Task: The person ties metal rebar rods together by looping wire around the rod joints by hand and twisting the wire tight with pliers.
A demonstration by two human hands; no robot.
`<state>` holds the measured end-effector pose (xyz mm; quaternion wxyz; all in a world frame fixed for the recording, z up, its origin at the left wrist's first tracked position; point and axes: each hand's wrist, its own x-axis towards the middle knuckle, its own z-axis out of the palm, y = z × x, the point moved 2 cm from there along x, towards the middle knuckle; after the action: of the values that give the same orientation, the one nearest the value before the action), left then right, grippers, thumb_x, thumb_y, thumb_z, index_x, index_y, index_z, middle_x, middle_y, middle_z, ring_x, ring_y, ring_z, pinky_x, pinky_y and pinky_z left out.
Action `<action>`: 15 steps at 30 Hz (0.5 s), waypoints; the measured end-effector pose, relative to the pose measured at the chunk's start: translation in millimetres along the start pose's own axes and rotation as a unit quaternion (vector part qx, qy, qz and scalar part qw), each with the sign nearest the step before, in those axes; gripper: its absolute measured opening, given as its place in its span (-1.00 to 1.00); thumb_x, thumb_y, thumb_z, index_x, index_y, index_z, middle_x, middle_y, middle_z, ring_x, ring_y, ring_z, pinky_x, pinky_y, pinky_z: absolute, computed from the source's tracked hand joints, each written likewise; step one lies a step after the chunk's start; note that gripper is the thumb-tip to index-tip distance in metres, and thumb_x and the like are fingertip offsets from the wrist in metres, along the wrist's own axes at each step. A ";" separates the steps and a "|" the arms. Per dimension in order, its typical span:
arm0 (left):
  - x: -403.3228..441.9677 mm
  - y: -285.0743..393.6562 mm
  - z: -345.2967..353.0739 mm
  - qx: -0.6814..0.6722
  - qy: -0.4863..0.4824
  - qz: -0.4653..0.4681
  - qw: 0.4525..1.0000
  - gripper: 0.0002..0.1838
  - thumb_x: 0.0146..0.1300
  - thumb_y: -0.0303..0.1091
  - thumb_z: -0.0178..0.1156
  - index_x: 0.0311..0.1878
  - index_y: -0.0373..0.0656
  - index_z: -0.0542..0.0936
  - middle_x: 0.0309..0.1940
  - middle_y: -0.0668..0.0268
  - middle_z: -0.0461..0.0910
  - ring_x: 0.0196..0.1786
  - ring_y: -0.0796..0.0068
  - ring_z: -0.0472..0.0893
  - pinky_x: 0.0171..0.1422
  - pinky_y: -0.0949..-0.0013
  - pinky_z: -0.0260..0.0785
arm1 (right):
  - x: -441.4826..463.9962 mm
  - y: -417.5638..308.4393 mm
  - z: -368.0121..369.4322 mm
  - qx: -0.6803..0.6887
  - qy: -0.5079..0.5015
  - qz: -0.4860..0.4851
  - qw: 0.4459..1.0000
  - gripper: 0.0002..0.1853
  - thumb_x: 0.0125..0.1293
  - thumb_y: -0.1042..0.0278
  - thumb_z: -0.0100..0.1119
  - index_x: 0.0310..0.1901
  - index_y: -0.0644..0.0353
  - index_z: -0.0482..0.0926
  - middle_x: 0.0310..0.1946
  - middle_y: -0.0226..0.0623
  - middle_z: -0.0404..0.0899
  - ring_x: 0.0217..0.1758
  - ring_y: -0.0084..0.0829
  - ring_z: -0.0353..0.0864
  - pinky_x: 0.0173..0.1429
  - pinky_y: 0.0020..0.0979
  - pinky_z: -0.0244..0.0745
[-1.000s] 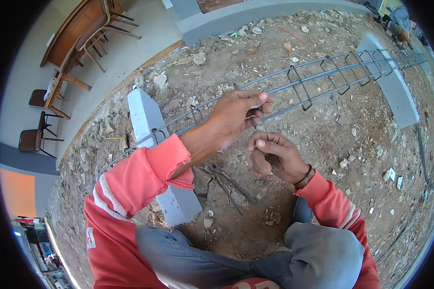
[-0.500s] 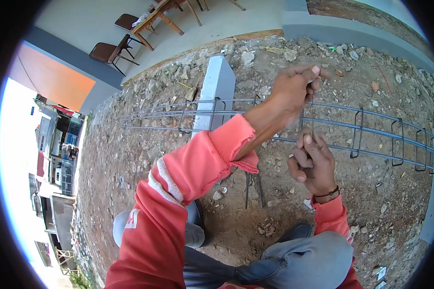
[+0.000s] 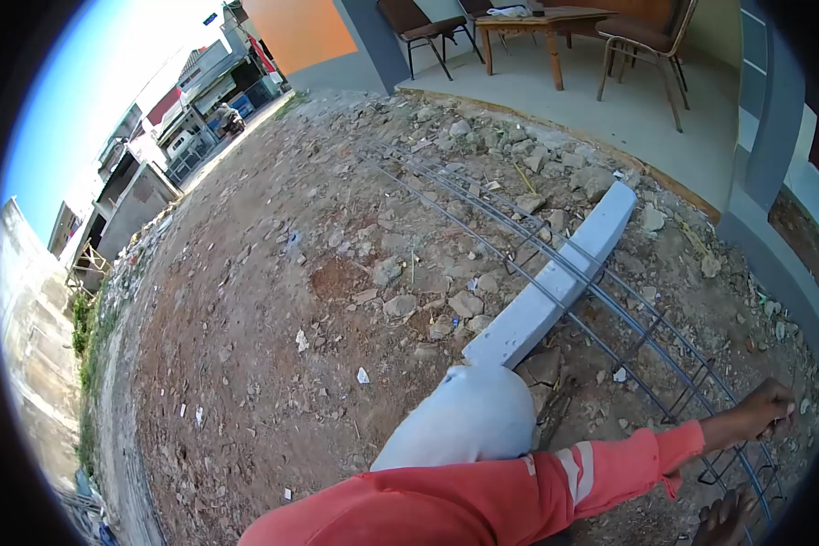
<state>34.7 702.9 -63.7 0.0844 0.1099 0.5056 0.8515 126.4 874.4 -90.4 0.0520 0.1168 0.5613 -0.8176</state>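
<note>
A rebar cage (image 3: 601, 293) of long steel bars with bent stirrups runs diagonally down to the lower right. It rests across a pale grey concrete post (image 3: 519, 326). My left hand (image 3: 763, 409), in a red sleeve, reaches over the cage near its right end with fingers curled closed. Whatever is between those fingers is too small to make out. Below it, my right hand (image 3: 726, 517) is in shadow beside the bars, its fingers bent inward. The frame's dark border cuts part of it off, and anything it holds is hidden.
My knee (image 3: 473, 414) is close to the post's near end. Rubble and stones (image 3: 400, 305) cover the bare soil. A raised porch at the back holds a wooden table (image 3: 555, 16) and chairs (image 3: 419, 27). A grey column (image 3: 773, 136) stands at the right.
The view has swung left, so both hands and the cage now sit at the lower right. My left hand is still above the cage with my right hand below it.
</note>
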 end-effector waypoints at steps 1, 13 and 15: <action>-0.4 -3.0 8.5 0.047 0.004 -0.031 0.998 -0.51 0.34 0.23 0.21 -0.14 -0.05 0.73 0.05 -0.03 0.64 0.03 0.18 0.61 0.09 0.18 0.46 | 17.9 -10.8 11.7 -0.055 0.001 -0.042 0.998 -0.56 0.52 -0.18 0.03 0.10 0.03 0.40 -0.63 -0.58 0.16 -0.66 -0.70 0.20 -0.43 -0.57 0.21; -6.6 2.5 4.4 0.243 0.096 0.144 0.954 -0.59 0.24 -0.01 0.26 -0.41 -0.23 0.72 -0.48 0.20 0.70 -0.40 0.16 0.66 -0.26 0.04 0.48 | 54.9 -46.0 131.0 -0.283 0.051 -0.113 0.951 -0.73 0.52 0.00 0.04 -0.06 0.02 0.43 -0.61 -0.61 0.20 -0.64 -0.73 0.17 -0.48 -0.60 0.09; -7.9 11.3 -9.1 0.254 0.097 0.146 0.951 -0.60 0.23 -0.02 0.26 -0.40 -0.23 0.72 -0.47 0.19 0.71 -0.38 0.15 0.66 -0.25 0.04 0.49 | 41.4 -49.1 132.8 -0.299 0.063 -0.105 0.946 -0.76 0.52 0.04 0.05 -0.08 0.02 0.44 -0.61 -0.61 0.21 -0.63 -0.73 0.17 -0.49 -0.60 0.08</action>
<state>39.4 687.8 -58.8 -0.1207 0.1172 0.6891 0.7048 58.1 770.7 -10.8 -0.0371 0.0878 0.7910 -0.6043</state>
